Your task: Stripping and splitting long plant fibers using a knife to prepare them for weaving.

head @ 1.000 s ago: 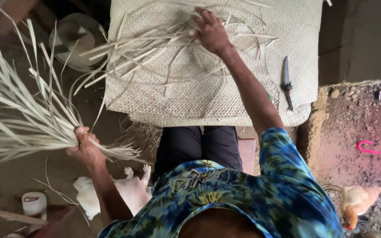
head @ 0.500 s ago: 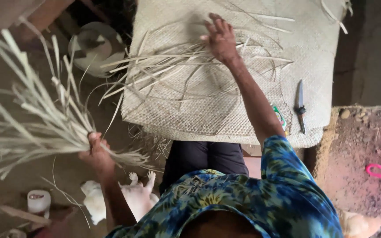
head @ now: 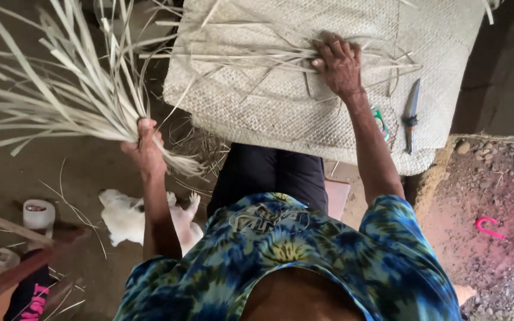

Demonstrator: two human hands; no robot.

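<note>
Two hands busy: my left hand [head: 145, 145] stays clamped round the bundle of pale dried leaf strips [head: 60, 95], so I'd press my right hand [head: 337, 59], fingers together, flat on the loose strips [head: 251, 56] across the woven straw mat [head: 328, 113].

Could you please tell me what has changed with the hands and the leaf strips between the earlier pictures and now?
The left hand has swung its bundle of pale dried leaf strips upward, closer to the woven straw mat, still gripped. The right hand, earlier lifted with fingers spread, has come down onto the loose strips on the mat. The dark-handled knife and white animal stay put.
</note>
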